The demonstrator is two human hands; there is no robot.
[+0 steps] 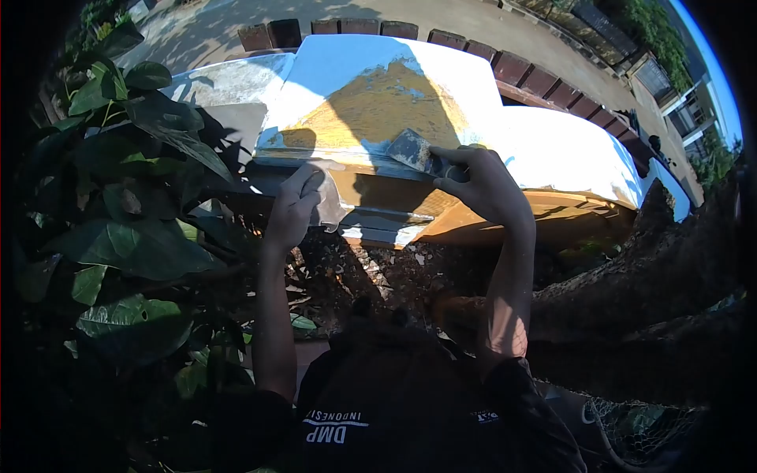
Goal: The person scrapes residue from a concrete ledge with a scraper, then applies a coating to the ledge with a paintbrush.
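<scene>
A white boat-like body point(378, 59) with a yellow-brown worn patch point(378, 106) lies across the view ahead. My right hand point(485, 185) is closed round the handle of a scraper point(412, 150), whose stained, flat blade rests at or just above the body's lower edge. On the left, my left hand point(296, 206) pinches a thin greyish sheet point(330, 206), which hangs beside the body's brown side. What the sheet is made of cannot be made out. Shadows of the arms and tool fall on the patch.
Large green leaves point(134, 244) crowd the left side. A thick tree trunk point(631, 276) slants across the right, with wire netting point(639, 426) below it. Dark brown blocks point(512, 69) line the far side of the body, beyond which runs a paved road point(213, 35).
</scene>
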